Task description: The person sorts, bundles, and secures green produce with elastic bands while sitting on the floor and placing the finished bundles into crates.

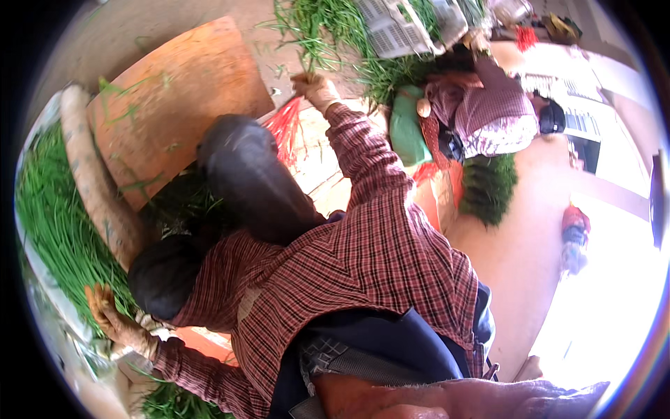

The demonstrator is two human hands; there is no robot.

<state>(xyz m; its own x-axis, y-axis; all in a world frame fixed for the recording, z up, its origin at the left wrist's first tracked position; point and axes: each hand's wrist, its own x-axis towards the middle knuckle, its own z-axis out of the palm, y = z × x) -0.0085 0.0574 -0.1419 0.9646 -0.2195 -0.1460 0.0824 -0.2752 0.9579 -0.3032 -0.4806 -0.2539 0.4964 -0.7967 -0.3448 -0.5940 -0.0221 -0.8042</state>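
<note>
Work looks partway: neat green bundles [488,188] lined up near co-worker [481,115]; long loose greens [52,209] heaped at far left, more loose stems [328,28] beside white crate [391,31], unbundled. Left hand [118,325] at edge of left heap, fingers apart, nothing seen in it. Right hand [317,92] meets loose stems; too small to tell whether grip is clamped on any. Red strips [285,136] lie near dark knee [241,167]. Pale log-like roll [94,164] and orange-brown board [181,98] stand between left heap and knee.

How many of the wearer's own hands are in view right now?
2: the left hand at the lower left, by the long green stalks; the right hand near the top middle, by the loose greens. Neither is hidden.
</note>
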